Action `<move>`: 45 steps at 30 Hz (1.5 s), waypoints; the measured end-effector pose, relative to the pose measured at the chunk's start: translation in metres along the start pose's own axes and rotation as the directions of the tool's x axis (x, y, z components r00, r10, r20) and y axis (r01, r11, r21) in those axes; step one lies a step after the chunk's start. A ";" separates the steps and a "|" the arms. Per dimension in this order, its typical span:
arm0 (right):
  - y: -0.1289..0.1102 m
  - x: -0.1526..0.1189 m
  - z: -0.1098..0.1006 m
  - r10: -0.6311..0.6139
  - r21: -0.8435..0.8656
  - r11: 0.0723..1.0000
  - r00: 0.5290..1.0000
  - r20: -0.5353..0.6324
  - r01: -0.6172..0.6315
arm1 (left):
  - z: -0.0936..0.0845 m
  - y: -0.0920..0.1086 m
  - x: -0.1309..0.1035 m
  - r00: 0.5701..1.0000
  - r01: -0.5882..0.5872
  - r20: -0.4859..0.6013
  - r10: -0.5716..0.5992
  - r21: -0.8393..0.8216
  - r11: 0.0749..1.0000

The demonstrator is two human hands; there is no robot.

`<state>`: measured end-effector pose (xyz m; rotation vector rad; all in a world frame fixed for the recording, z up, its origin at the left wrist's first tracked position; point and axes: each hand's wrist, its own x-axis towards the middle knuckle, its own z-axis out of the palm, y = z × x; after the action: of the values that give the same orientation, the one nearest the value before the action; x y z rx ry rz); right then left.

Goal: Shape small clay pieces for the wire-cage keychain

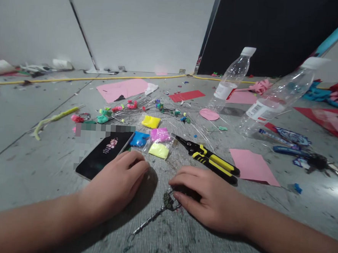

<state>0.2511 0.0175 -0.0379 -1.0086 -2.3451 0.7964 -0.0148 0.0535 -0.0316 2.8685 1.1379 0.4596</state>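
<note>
Wire piece point(152, 218) — touching right hand point(210, 196), grip unclear | left hand point(120, 180) relaxed, empty | bottle label point(269, 109) — barcode point(256, 110), illegible print point(263, 119)

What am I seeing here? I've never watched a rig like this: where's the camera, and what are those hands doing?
There's no robot: these are a person's bare hands, seen from one head-worn camera looking forward and down. The left hand lies beside the smartphone, with nothing visible in it. The right hand has its fingertips at a twisted-wire piece; I can't tell whether they grip it. Around them on the gray surface lie yellow-and-black pliers, small colored packets and pink paper; two clear bottles stand behind.
</note>
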 end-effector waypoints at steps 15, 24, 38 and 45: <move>-0.001 0.005 -0.003 -0.100 -0.067 0.993 0.994 -0.037 0.097 | -0.005 0.007 0.007 0.993 0.069 -0.080 -0.085 -0.190 0.979; 0.012 0.011 0.004 -0.112 -0.122 0.989 0.964 -0.241 0.084 | -0.003 0.034 0.040 0.950 0.298 0.045 -0.307 -0.418 0.858; 0.030 0.017 0.013 -0.241 -0.221 0.960 0.914 -0.325 0.174 | 0.011 0.041 0.046 0.959 0.278 0.198 -0.201 -0.534 0.799; 0.031 0.017 0.013 -0.254 -0.184 0.963 0.888 -0.382 0.197 | -0.047 0.025 0.044 0.927 0.363 0.236 -0.292 -0.366 0.857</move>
<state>0.2479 0.0436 -0.0642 -0.8374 -2.1228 0.2984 0.0188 0.0607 0.0280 2.2536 1.2904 0.3672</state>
